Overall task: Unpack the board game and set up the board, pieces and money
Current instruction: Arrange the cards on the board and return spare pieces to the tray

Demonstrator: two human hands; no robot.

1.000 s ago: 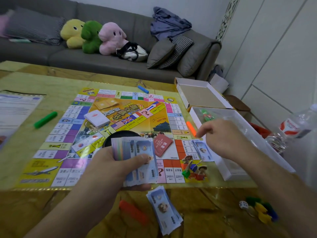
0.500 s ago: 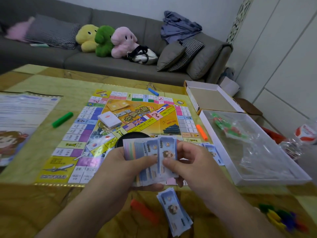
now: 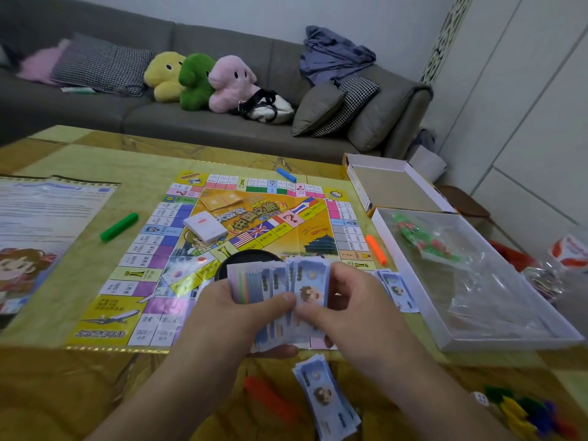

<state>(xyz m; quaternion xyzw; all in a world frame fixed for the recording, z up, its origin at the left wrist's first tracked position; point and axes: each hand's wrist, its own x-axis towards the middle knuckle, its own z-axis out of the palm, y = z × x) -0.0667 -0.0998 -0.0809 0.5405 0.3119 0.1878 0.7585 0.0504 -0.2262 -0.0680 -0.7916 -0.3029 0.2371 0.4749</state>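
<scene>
Here, midway through dealing out the money, your left hand (image 3: 235, 303) grips a fanned stack of banknotes (image 3: 270, 281) over the near edge of the board (image 3: 254, 237), while your right hand (image 3: 353, 300) pinches the top blue note (image 3: 313, 286) at its lower corner. One small pile of blue notes (image 3: 327, 399) already lies on the table (image 3: 63, 386) at 6 o'clock, another (image 3: 396, 289) at 3 o'clock beside the open box tray (image 3: 413, 313). The next move, by the look of it, calls for peeling that one note free without dragging its neighbours. Room is tight to 3 o'clock, where the tray's wall stands near your right wrist; the table at 7 o'clock is open.
</scene>
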